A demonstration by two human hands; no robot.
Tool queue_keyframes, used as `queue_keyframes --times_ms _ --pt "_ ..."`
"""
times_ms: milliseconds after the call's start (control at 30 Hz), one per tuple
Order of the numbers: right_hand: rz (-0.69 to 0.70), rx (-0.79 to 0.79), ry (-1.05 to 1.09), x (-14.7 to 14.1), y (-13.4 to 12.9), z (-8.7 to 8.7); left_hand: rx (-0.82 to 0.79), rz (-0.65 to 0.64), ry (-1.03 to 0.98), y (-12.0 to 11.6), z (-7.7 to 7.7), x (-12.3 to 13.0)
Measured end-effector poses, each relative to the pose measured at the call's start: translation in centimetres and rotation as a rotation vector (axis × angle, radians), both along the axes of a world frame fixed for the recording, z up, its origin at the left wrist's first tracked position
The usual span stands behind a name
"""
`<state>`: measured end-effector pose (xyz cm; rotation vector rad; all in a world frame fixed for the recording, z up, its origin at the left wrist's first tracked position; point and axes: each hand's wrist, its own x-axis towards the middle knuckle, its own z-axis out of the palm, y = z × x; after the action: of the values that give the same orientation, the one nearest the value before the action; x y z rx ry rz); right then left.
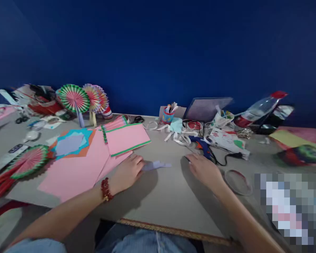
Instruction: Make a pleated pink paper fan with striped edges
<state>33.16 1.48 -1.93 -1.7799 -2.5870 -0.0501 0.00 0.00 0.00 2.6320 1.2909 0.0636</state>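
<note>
My left hand (129,172), with a dark red beaded bracelet (106,189) on its wrist, has its fingers closed on one end of a small lavender paper strip (157,165). The strip's other end points right over the table. My right hand (204,172) rests apart from it, fingers bent together and pointing at the table. Something small and dark shows at its fingertips, too blurred to name. Just beyond that hand lies a blue and orange glue gun (204,146). Left of my left hand are a pink card with green edges (129,138) and pink paper sheets (79,175).
Pleated paper fans (74,98) stand at the back left, and another fan (31,161) lies nearer. Scissors (138,119), a pen cup (168,115) and white ribbon scraps (183,140) sit along the back. A tape ring (238,182) and a tilted bottle (260,109) are at right.
</note>
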Motion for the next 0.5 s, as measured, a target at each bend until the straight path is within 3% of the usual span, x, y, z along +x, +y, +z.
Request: queue_keyframes --times_ms 233,400,500 --pt "-0.006 0.071 0.130 0.2 0.3 -1.2 0.044 -0.026 0.137 0.4 1.1 1.3" --pt "-0.008 0.082 0.202 0.7 0.3 -1.8 0.110 -0.041 0.195 0.6 0.4 2.5" --pt "-0.016 0.072 0.220 0.8 0.5 -2.0 0.131 -0.096 0.150 2.1 0.0 3.4"
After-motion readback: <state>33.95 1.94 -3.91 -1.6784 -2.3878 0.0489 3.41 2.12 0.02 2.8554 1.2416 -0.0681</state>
